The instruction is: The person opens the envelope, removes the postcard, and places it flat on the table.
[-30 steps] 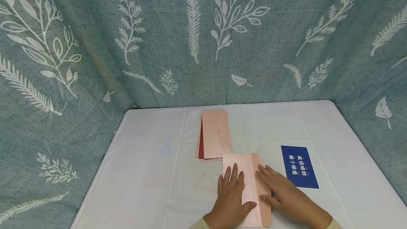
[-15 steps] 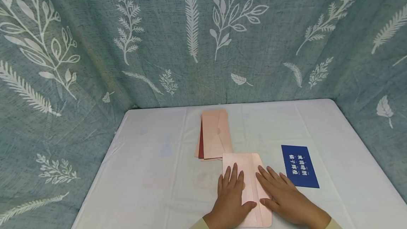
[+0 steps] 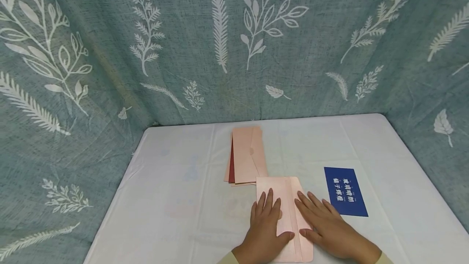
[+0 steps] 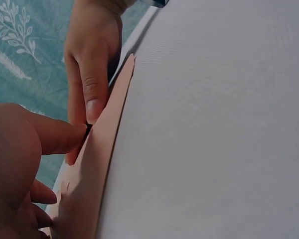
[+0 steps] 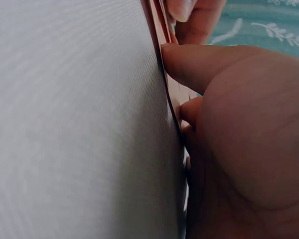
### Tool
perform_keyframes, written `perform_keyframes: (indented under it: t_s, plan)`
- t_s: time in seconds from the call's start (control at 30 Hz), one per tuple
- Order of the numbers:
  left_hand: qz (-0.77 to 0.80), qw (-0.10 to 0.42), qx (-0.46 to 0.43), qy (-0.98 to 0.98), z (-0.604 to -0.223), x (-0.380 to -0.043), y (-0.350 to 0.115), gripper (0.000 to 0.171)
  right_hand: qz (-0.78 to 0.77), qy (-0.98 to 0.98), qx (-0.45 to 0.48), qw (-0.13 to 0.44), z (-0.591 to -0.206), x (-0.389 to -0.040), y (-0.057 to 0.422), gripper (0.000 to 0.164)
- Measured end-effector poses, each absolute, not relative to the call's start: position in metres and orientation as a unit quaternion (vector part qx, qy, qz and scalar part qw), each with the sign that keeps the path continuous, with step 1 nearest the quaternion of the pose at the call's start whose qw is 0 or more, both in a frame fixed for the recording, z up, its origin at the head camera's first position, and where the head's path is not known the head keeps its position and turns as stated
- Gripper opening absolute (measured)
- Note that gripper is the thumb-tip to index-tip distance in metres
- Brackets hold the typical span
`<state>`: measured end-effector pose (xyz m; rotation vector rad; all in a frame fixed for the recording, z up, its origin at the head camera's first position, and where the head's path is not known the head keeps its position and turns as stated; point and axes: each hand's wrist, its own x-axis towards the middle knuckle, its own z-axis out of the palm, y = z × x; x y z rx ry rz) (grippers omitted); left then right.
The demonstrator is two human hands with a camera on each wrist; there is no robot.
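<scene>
A pale pink envelope [image 3: 272, 184] lies on the white table with its long flap [image 3: 295, 186] opened out to the right. The left hand [image 3: 264, 227] rests on the envelope's body, fingers straight and pointing away. On the flap, the right hand [image 3: 331, 227] lies with fingers extended, its thumb beside the fold line. In the left wrist view, the envelope [image 4: 104, 164] is seen edge-on, between the left hand [image 4: 15, 154] and the table. The right wrist view has the right hand [image 5: 259, 114] with its thumb tip at the envelope's edge. Parts of the envelope are hidden under both hands.
Behind the envelope lies a small stack of pink envelopes [image 3: 243, 154], with a dark red strip [image 3: 232, 168] showing at its left. A blue card [image 3: 345, 192] with white characters lies to the right. A green leaf-patterned curtain [image 3: 234, 93] surrounds the white table [image 3: 165, 199].
The flap has gone from slightly raised and darker to lying flat. The right hand's fingers have spread and shifted a little to the right; the left hand has hardly moved.
</scene>
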<state>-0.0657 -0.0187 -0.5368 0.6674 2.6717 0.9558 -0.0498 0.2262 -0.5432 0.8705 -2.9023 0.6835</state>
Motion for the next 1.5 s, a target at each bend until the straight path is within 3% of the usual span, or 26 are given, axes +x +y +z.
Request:
perform_keyframes:
  t_s: [0.67,1.03,1.27,1.5]
  plan:
    - [0.46,0.145,0.208,0.851,-0.521,-0.078,-0.039,0.086,0.234,-0.932,0.276,-0.001,-0.544,-0.05,0.228,0.073]
    - [0.599,0.181,0.166,0.763,-0.511,-0.092,-0.055,0.065,0.256,-0.929,0.266,-0.025,-0.545,-0.052,0.228,0.073]
    - [0.677,0.221,0.145,0.687,-0.506,-0.106,-0.075,0.073,0.26,-0.929,0.261,-0.043,-0.545,-0.052,0.228,0.073]
    - [0.757,0.26,0.112,0.589,-0.507,-0.113,-0.089,0.091,0.26,-0.927,0.27,-0.032,-0.545,-0.052,0.229,0.072]
